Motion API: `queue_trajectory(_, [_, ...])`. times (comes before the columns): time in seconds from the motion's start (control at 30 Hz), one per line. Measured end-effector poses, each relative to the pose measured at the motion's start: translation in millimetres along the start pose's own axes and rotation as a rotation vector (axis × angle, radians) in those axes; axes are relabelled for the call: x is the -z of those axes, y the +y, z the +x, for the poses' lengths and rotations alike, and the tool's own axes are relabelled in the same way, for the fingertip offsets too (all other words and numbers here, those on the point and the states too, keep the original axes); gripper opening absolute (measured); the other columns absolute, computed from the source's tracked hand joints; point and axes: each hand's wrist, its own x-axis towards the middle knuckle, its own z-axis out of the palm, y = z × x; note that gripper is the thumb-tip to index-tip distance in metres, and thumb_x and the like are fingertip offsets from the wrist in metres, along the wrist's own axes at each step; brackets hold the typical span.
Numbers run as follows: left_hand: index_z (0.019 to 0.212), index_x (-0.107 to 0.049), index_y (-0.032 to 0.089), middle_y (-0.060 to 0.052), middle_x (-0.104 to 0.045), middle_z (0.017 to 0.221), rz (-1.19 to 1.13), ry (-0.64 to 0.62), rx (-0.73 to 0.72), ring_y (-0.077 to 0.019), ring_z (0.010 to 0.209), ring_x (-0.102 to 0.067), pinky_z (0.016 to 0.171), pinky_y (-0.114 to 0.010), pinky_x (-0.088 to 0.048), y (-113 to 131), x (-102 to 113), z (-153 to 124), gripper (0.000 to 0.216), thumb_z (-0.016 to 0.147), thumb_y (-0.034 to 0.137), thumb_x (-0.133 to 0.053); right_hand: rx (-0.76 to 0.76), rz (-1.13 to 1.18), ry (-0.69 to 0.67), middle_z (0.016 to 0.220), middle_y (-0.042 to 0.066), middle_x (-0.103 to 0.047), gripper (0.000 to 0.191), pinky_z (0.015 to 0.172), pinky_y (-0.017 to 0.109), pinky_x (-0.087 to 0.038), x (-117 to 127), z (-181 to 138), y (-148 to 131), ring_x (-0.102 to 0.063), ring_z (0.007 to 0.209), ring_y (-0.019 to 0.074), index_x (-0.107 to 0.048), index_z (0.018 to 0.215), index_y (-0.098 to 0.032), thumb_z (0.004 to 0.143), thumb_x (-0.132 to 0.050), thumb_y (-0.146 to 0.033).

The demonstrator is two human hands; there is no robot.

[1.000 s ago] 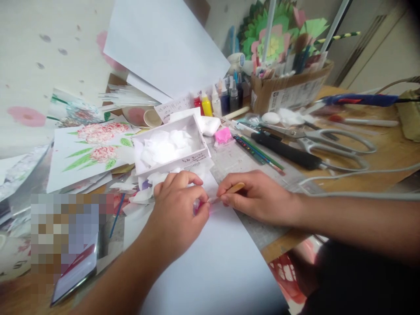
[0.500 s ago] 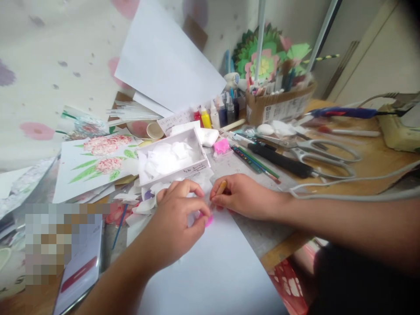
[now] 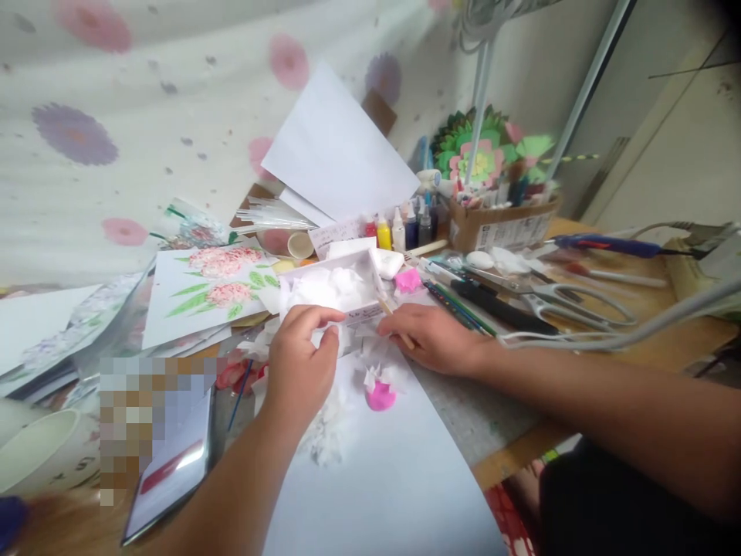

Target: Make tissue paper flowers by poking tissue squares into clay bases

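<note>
My left hand (image 3: 301, 355) hovers at the front edge of a white box (image 3: 362, 287) filled with white paper petals, thumb and forefinger pinched on a thin white petal. My right hand (image 3: 425, 333) rests on the table beside the box, closed on a thin wooden stick (image 3: 394, 320) whose tip points toward the box. A small pink flower piece with white petals (image 3: 380, 392) lies free on a large white sheet (image 3: 394, 471) just below both hands.
Flower paintings (image 3: 211, 289) lie left of the box. Paint bottles (image 3: 399, 228), a cardboard box of tools (image 3: 501, 220), scissors (image 3: 573, 301), pencils (image 3: 463, 305), a pink block (image 3: 408, 279) and a grey cable (image 3: 625, 332) sit to the right. A phone (image 3: 170, 471) and a cup (image 3: 40, 452) are lower left.
Both hands let go of the pink flower piece, which now lies on the sheet. My left hand moved up to the white box and pinched a petal. The camera tilted upward.
</note>
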Motion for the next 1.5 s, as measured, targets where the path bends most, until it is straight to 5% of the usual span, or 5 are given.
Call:
queue_trajectory(0.27, [0.084, -0.062, 0.022, 0.000, -0.060, 0.090, 0.038, -0.040, -0.037, -0.0170, 0.090, -0.057, 0.081, -0.030, -0.042, -2, -3, 2, 0.016, 0.079, 0.016, -0.048, 0.085, -0.250, 0.000, 0.079, 0.007, -0.062, 0.016, 0.068, 0.028, -0.039, -14, 17, 1, -0.055, 0.079, 0.0204, -0.061, 0.079, -0.015, 0.071, -0.054, -0.003])
queue_trajectory(0.57, [0.099, -0.064, 0.027, 0.001, -0.063, 0.103, 0.168, -0.201, -0.119, -0.0228, 0.103, -0.054, 0.088, -0.040, -0.034, 3, -11, -3, 0.028, 0.072, 0.019, -0.062, 0.008, -0.257, 0.086, 0.071, -0.001, -0.060, 0.006, 0.058, 0.019, -0.039, 7, 1, -16, -0.053, 0.062, 0.0105, -0.055, 0.076, -0.016, 0.075, -0.056, -0.010])
queue_trajectory(0.9, [0.096, -0.063, 0.026, 0.000, -0.064, 0.101, 0.254, -0.202, -0.131, -0.0238, 0.101, -0.054, 0.085, -0.042, -0.032, 2, -9, -2, 0.023, 0.076, 0.016, -0.056, 0.050, -0.354, 0.019, 0.079, 0.007, -0.063, 0.016, 0.063, 0.027, -0.034, -22, 19, -2, -0.053, 0.080, 0.0209, -0.060, 0.084, -0.015, 0.072, -0.055, -0.006])
queue_trajectory(1.2, [0.105, -0.060, 0.028, -0.002, -0.060, 0.109, 0.138, -0.279, -0.144, -0.0245, 0.107, -0.049, 0.091, -0.042, -0.030, 10, -6, -6, 0.034, 0.072, 0.025, -0.066, -0.120, -0.093, 0.157, 0.067, 0.000, -0.057, 0.009, 0.059, 0.022, -0.036, 11, 2, -25, -0.050, 0.062, 0.0116, -0.053, 0.070, -0.016, 0.071, -0.057, -0.007])
queue_trajectory(1.5, [0.070, -0.060, 0.023, 0.003, -0.052, 0.084, -0.035, -0.652, -0.088, -0.0131, 0.083, -0.054, 0.073, -0.024, -0.042, 21, 10, -8, 0.012, 0.078, 0.030, -0.057, -0.154, 0.377, -0.200, 0.089, 0.004, -0.064, 0.027, 0.070, 0.027, -0.047, 41, -26, -43, -0.057, 0.078, 0.0136, -0.054, 0.094, -0.015, 0.071, -0.067, -0.023])
